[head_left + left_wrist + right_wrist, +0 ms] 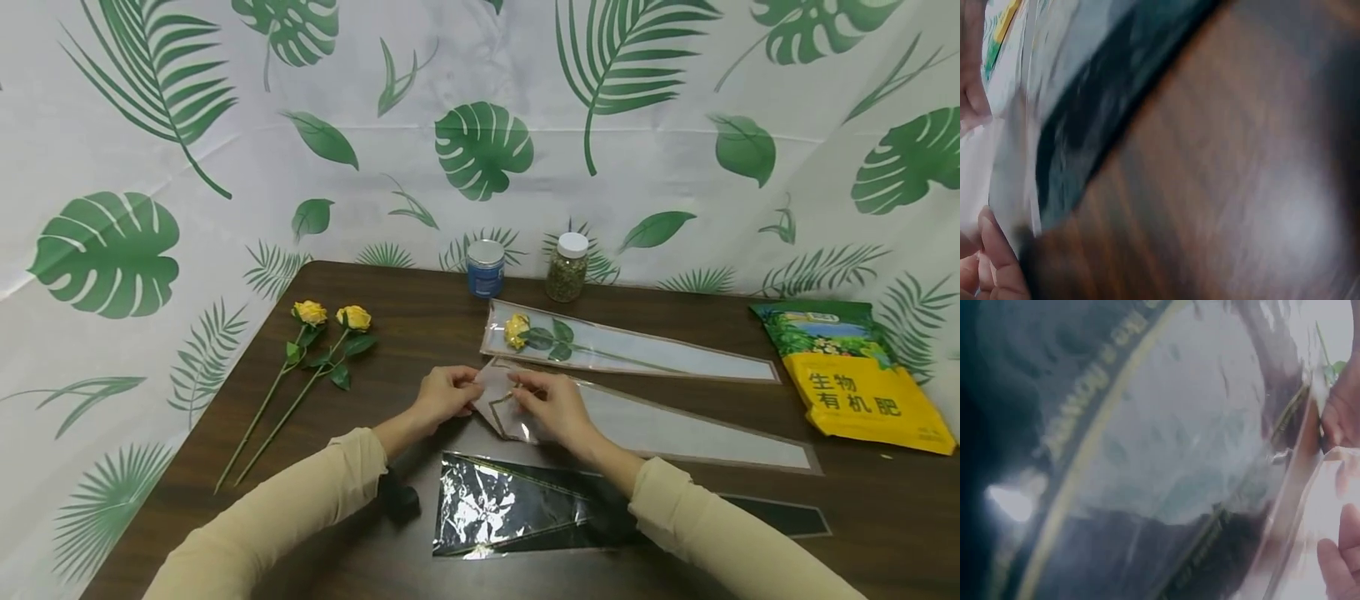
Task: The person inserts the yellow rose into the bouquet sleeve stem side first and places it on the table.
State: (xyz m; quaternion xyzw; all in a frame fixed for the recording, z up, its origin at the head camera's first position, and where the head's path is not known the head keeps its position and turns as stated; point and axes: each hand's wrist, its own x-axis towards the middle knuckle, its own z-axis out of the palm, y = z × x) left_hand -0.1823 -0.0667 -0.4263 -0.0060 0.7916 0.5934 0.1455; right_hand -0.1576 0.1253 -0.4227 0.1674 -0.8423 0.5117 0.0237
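Observation:
Both hands hold the open wide end of a tapered, pale see-through flower sleeve (675, 427) with a brown-pink border. My left hand (442, 393) pinches its left edge between thumb and fingers. On the other side, my right hand (557, 408) grips the film at the mouth with its fingertips, and the film is lifted and bent between them. Behind it lies a similar sleeve (705, 360) with a yellow rose (517, 331) inside. Nearer to me is a glossy black sleeve (510, 510), partly under my right forearm. The left wrist view shows my left thumb (1000, 250) against the film.
Two yellow roses (330, 317) with long green stems lie on the left of the brown table (405, 308). A blue tin (486, 271) and a jar (567, 271) with a white lid stand at the back. A yellow and green bag (862, 383) lies at the right.

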